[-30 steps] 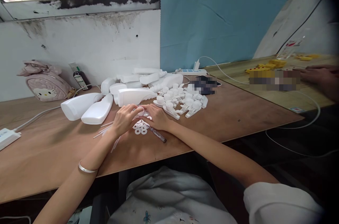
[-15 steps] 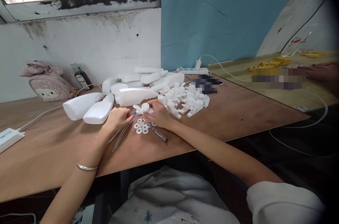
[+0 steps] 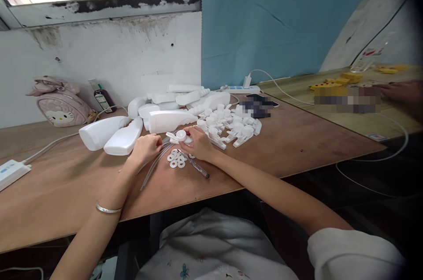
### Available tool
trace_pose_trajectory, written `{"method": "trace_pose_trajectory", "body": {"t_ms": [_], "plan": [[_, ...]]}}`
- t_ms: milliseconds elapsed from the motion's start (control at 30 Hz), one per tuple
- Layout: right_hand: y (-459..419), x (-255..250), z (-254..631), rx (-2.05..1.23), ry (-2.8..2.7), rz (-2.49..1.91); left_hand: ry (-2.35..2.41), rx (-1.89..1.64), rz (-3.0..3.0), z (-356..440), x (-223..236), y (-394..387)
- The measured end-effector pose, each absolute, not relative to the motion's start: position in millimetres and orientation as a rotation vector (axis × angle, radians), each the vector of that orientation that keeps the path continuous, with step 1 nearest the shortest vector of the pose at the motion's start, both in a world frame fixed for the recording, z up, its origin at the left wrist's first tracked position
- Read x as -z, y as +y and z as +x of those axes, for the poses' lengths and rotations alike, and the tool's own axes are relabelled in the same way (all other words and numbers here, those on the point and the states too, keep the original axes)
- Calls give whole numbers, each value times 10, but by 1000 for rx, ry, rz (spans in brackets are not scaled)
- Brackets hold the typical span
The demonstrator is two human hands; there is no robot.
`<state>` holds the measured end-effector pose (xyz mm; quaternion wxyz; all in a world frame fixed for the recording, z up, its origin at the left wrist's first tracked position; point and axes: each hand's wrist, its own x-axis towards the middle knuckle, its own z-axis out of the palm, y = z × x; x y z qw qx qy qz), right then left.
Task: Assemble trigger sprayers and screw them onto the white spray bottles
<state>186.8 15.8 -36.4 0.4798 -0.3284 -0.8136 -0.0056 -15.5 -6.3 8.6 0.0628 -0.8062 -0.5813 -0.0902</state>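
My right hand [image 3: 198,144] grips a white spray-trigger head [image 3: 179,136] just above the brown table [image 3: 66,187]. My left hand [image 3: 145,148] is closed around thin clear tubes [image 3: 155,163] that trail toward me across the wood. A small cluster of white washers [image 3: 176,159] lies between the two hands. A slim screwdriver [image 3: 197,167] rests beside my right wrist. A heap of white trigger heads [image 3: 231,126] sits right of my hands, and several white plastic bottles [image 3: 125,132] lie on their sides behind them.
A pink bag [image 3: 59,106] and a dark small bottle [image 3: 101,97] stand by the wall at the left. A white power strip [image 3: 11,172] lies at the left edge, another [image 3: 239,89] at the back. Another person's hand [image 3: 398,92] rests on the neighbouring table with yellow parts [image 3: 337,80].
My left hand slid left and took up the clear tubes. My right hand lifted a trigger head off the washers and now holds it near the bottles.
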Motion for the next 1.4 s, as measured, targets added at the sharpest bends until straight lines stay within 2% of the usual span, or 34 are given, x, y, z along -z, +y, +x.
{"method": "trace_pose_trajectory", "body": {"t_ms": [167, 300, 500, 667, 867, 1200, 1300, 1400], "plan": [[163, 379, 1878, -22, -1964, -768, -1814, 662, -2495, -204, -113, -7], [143, 365, 1881, -64, -1957, -683, -1833, 1250, -2278, -224, -134, 25], [132, 351, 1884, -63, -1970, -644, -1604, 2121, -2045, -167, -205, -24], [141, 357, 1893, -49, -1962, -639, -1484, 2433, -1961, -137, -226, -27], [153, 366, 1893, -48, -1957, -644, -1562, 2520, -2022, -111, -160, -20], [154, 377, 1887, -52, -1956, -659, -1767, 2347, -2268, -73, -94, -15], [145, 365, 1888, -59, -1958, -659, -1959, 2080, -2504, -75, -73, -20], [145, 358, 1887, -39, -1956, -660, -2083, 1542, -2758, -73, -71, -40]]}}
